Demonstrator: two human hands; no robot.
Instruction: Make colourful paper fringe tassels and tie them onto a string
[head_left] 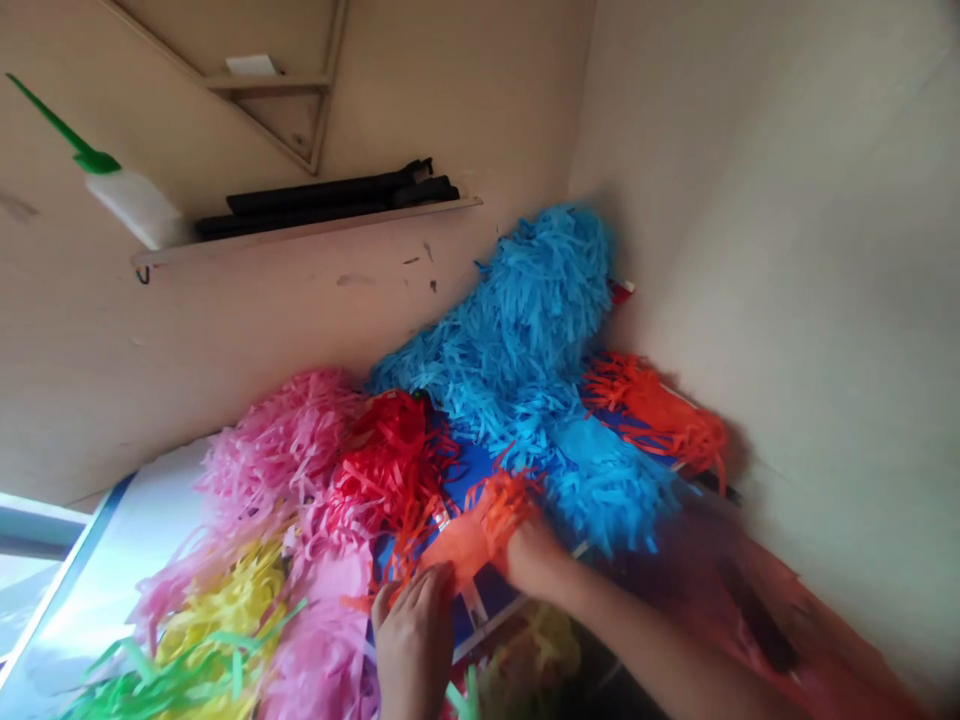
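Note:
A strip of orange fringed tissue paper (pixel 459 543) stretches between my two hands over the blue tabletop. My left hand (pixel 412 625) is closed on its near left end, fingers curled at the paper's edge. At the other end my right hand (pixel 534 555) grips the strip, its fingertips partly covered by the orange fringe. Just beyond the strip lies a bunch of red fringed paper (pixel 386 455). Blue fringed paper (pixel 607 480) lies close to the right hand, at the foot of a large blue heap (pixel 547 290).
Pink (pixel 289 430), yellow (pixel 225 605) and green fringed paper (pixel 172 680) lie on the left. More orange fringe (pixel 656 410) sits by the right wall. A wall shelf (pixel 315 228) holds a white bottle with green nozzle (pixel 135 205) and black rolls (pixel 330 195). A dark-handled object (pixel 757 615) lies lower right.

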